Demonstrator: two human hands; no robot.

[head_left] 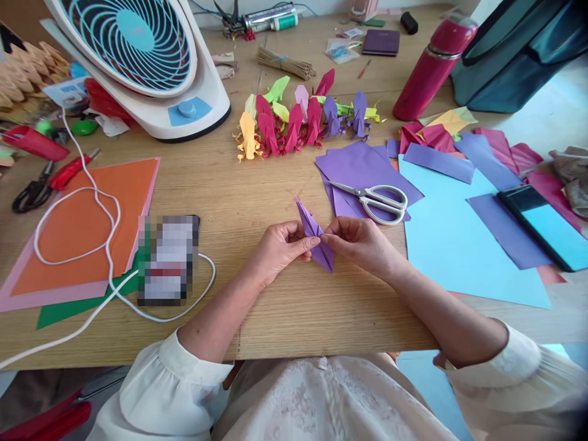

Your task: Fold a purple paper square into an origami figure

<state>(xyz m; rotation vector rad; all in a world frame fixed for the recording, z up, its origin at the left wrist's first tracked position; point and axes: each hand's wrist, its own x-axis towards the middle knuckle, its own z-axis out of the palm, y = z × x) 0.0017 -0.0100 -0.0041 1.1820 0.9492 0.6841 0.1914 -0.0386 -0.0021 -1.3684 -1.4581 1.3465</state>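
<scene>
Between my two hands, just above the wooden table, is a folded piece of purple origami paper (311,224), long and pointed at both ends. My left hand (290,242) pinches its left side near the middle, thumb on top. From the other side my right hand (356,240) grips its right edge between thumb and fingertips. Beyond the right hand, white-handled scissors (383,202) lie on a stack of purple paper sheets (353,162). Several finished origami figures (294,125) in red, purple, yellow and green stand in rows farther back.
On the left are a fan (197,113), orange paper (92,214), a phone (168,263) and a looping white cable (110,245). To the right lie light blue paper (459,245) and another phone (546,226). A pink bottle (427,79) and a dark teal bag (509,67) stand behind.
</scene>
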